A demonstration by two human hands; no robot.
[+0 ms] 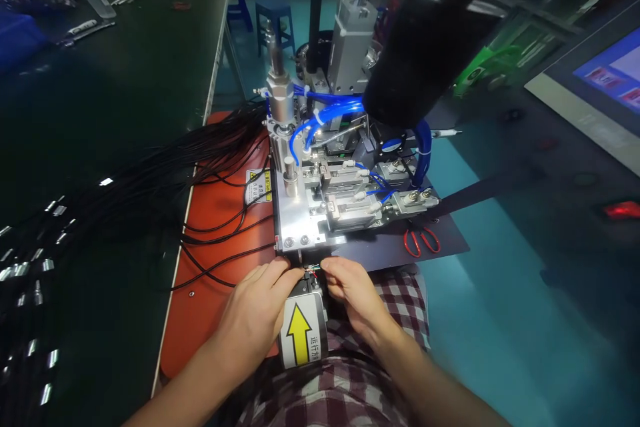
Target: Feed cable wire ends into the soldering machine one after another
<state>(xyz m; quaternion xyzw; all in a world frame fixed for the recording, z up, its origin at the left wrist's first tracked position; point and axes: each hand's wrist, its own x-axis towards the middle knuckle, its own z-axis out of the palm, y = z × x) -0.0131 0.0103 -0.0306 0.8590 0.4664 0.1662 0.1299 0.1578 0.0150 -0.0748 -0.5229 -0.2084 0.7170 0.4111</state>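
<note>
My left hand point(260, 300) is closed at the front of a metal machine point(295, 220), its thumb and fingers pinching the end of a cable whose thin coloured wires point(314, 269) show between both hands. From the right, my right hand point(353, 287) pinches the tips of these wires between thumb and forefinger. Just below the fingertips lies a small dark fixture point(305, 285). Under it is a white label with a yellow arrow point(300, 333). Black cables point(225, 257) run over the orange board to the left of my left hand.
Red-handled scissors point(421, 242) lie on the grey plate right of my hands. Blue air tubes point(340, 107) arch over the machine. A big bundle of black cables point(165, 163) with shiny connectors spreads over the dark table at left. A screen point(613, 70) stands at right.
</note>
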